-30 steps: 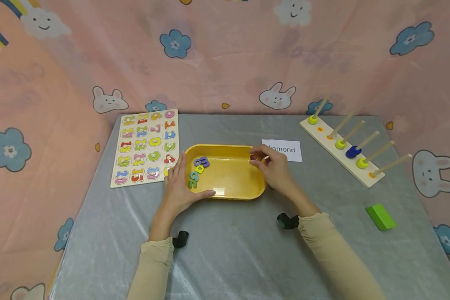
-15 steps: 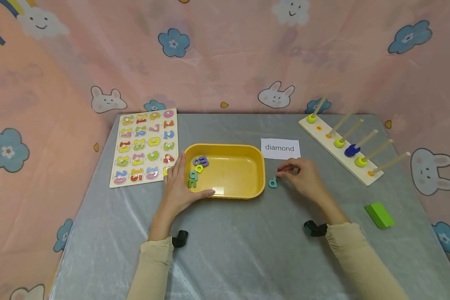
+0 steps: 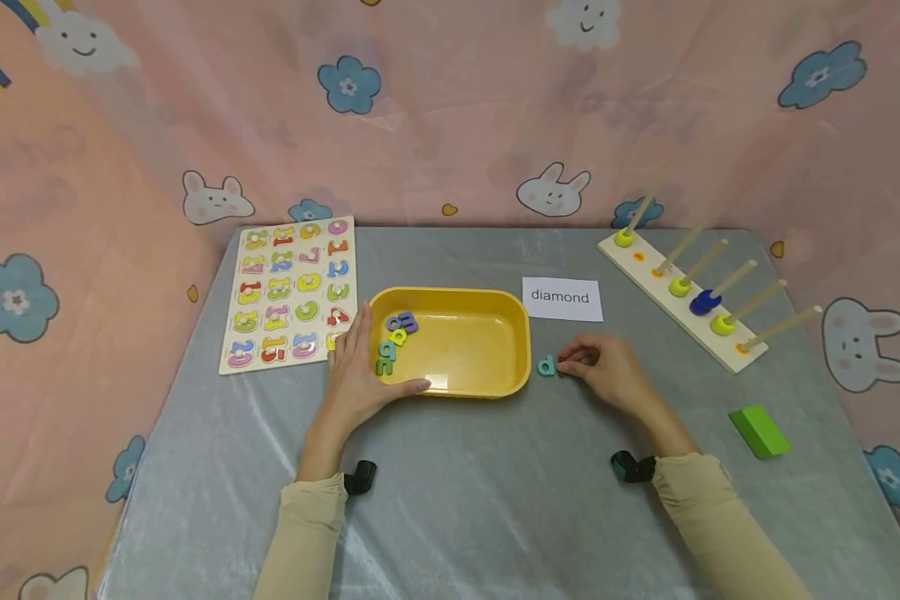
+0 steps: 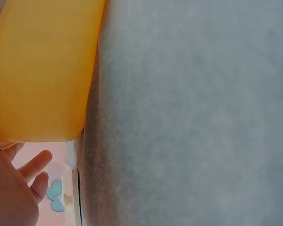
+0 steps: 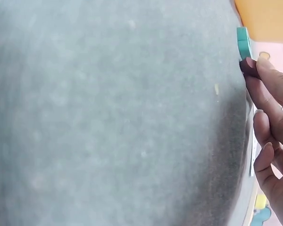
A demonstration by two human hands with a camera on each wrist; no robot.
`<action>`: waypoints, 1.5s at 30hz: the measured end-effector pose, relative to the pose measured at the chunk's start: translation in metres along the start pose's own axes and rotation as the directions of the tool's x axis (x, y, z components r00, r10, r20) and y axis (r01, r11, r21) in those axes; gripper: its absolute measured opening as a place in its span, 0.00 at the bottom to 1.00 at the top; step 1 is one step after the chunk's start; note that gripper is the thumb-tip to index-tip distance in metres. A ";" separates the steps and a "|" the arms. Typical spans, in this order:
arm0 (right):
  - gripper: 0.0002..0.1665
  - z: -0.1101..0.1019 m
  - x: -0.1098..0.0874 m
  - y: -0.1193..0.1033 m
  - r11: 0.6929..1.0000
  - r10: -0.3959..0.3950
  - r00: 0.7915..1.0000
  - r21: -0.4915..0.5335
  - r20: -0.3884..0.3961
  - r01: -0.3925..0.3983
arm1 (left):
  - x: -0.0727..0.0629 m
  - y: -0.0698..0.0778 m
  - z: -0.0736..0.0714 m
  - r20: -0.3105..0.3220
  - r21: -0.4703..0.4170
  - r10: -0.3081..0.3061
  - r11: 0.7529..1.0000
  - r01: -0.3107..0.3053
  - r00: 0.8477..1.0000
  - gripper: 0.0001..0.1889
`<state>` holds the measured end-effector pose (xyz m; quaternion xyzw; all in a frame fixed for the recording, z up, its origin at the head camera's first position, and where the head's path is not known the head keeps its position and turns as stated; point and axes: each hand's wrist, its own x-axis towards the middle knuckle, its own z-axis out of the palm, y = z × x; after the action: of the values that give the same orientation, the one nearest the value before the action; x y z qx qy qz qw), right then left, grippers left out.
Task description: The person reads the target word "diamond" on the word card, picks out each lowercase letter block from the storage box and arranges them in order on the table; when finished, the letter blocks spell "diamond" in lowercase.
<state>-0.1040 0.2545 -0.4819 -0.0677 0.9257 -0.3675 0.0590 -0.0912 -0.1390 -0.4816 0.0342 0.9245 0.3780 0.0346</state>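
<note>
My right hand point(image 3: 603, 367) pinches a small dark red piece point(image 5: 250, 67) between thumb and index finger, low over the table. Just left of those fingertips lies a teal letter d point(image 3: 546, 366), with the piece right at its side. The dark red piece's shape is mostly hidden by the fingers. My left hand point(image 3: 356, 362) rests against the left end of a yellow tray point(image 3: 487, 383), its fingers straight along the side and its thumb along the front rim. Several letters, among them a purple m point(image 3: 407, 322) and a green n point(image 3: 384, 367), lie inside at the left.
A card reading "diamond" point(image 3: 562, 298) lies behind my right hand. At the left is a number puzzle board point(image 3: 292, 292), partly behind my left hand. A pegged wooden board point(image 3: 652, 275) with rings stands back right, and a green block point(image 3: 760, 432) lies at the right.
My right hand has moved from the tray's right end out to the table with the dark red piece, then lowered it beside the teal d. The left hand and tray have stayed put.
</note>
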 end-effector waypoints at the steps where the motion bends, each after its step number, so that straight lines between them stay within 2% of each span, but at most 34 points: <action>1: 0.04 0.000 0.000 0.001 1.000 0.001 1.000 0.000 -0.002 -0.001 | 0.000 0.000 0.000 0.002 0.000 0.000 1.000 0.000 1.000 0.78; 7: 0.05 0.003 0.002 0.001 1.000 -0.008 1.000 -0.009 -0.011 0.008 | 0.000 0.000 0.000 0.007 0.002 -0.003 1.000 0.003 1.000 0.78; 11: 0.06 0.004 0.003 0.000 0.998 -0.031 0.999 -0.048 -0.034 0.030 | 0.000 0.000 -0.001 0.007 -0.001 -0.005 1.000 0.005 1.000 0.78; 14: 0.08 0.003 0.003 -0.003 0.996 -0.020 0.999 -0.084 -0.036 0.017 | 0.001 0.000 -0.001 0.008 -0.004 -0.006 1.000 0.006 1.000 0.78; 20: 0.16 -0.002 0.009 -0.019 0.985 0.008 1.000 -0.171 0.018 -0.005 | 0.001 0.000 -0.001 0.003 0.006 -0.007 1.000 0.007 1.000 0.78; 25: 0.16 -0.006 0.016 -0.038 0.987 0.003 1.000 -0.159 -0.007 -0.004 | 0.001 -0.001 -0.001 0.005 0.001 -0.011 1.000 0.011 1.000 0.78; 29: 0.15 -0.002 0.020 -0.056 0.993 -0.040 0.999 -0.110 -0.029 0.037 | 0.001 -0.001 -0.001 0.011 0.000 -0.007 1.000 0.007 1.000 0.79; 35: 0.19 0.017 0.023 -0.082 0.984 -0.179 0.983 -0.022 -0.031 0.178 | 0.001 0.000 0.000 0.004 -0.003 -0.011 1.000 0.011 1.000 0.78; 40: 0.26 0.036 0.029 -0.103 0.970 -0.242 0.968 0.045 0.059 0.240 | 0.001 0.000 0.000 0.008 -0.003 -0.015 1.000 0.015 1.000 0.78; 45: 0.33 0.064 0.038 -0.119 0.969 -0.246 0.948 0.074 0.201 0.236 | 0.001 0.000 -0.001 0.015 0.003 -0.015 1.000 0.015 1.000 0.78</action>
<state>-0.1214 0.1192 -0.4479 -0.2171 0.8898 -0.3855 0.1121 -0.0926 -0.1397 -0.4812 0.0301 0.9251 0.3760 0.0441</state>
